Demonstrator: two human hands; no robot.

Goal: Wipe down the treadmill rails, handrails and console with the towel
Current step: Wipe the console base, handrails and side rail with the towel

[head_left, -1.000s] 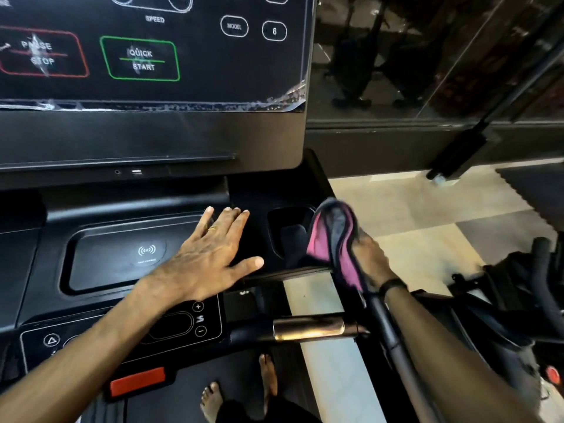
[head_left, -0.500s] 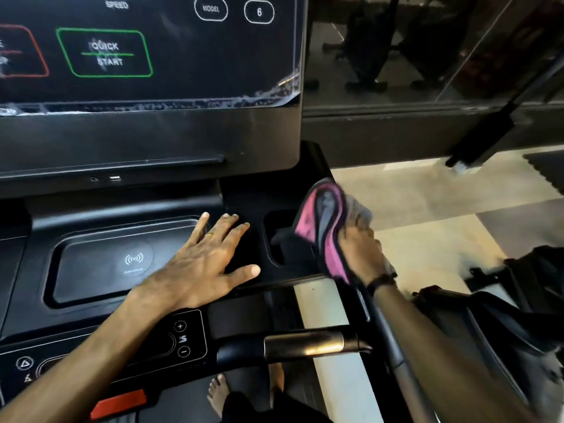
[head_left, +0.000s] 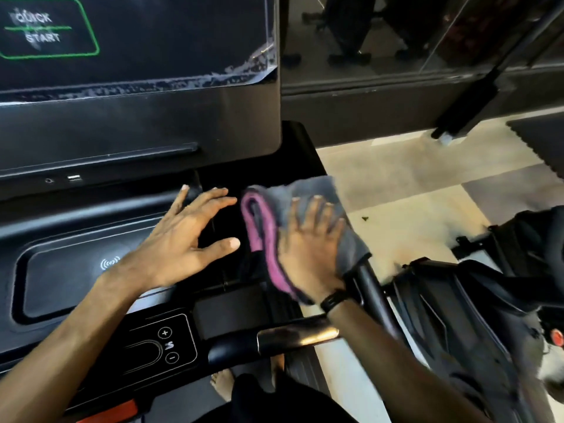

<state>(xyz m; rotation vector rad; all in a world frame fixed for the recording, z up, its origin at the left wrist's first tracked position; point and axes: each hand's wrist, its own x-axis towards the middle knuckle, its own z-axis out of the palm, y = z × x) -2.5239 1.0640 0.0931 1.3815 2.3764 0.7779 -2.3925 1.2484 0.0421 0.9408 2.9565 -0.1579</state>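
A grey towel with a pink edge point(head_left: 276, 209) lies spread over the right end of the treadmill's black console deck point(head_left: 76, 288), covering the cup holder. My right hand point(head_left: 308, 254) presses flat on the towel, fingers spread straight. My left hand point(head_left: 183, 242) rests flat on the deck just left of the towel, fingers pointing up toward the screen panel point(head_left: 137, 56). A black side handrail point(head_left: 375, 297) runs down from under the towel's right corner. A short chrome grip point(head_left: 299, 334) sticks out below my right wrist.
A speed button panel point(head_left: 166, 343) and a red safety clip point(head_left: 113, 410) sit low on the console. My bare feet point(head_left: 222, 386) stand on the belt. Another dark exercise machine point(head_left: 488, 300) stands to the right on the tiled floor point(head_left: 412, 193). A glass wall runs behind.
My right hand flattened out and pushed the towel forward and left over the cup holder area. The left hand slid slightly up the deck. The view moved closer and to the right.
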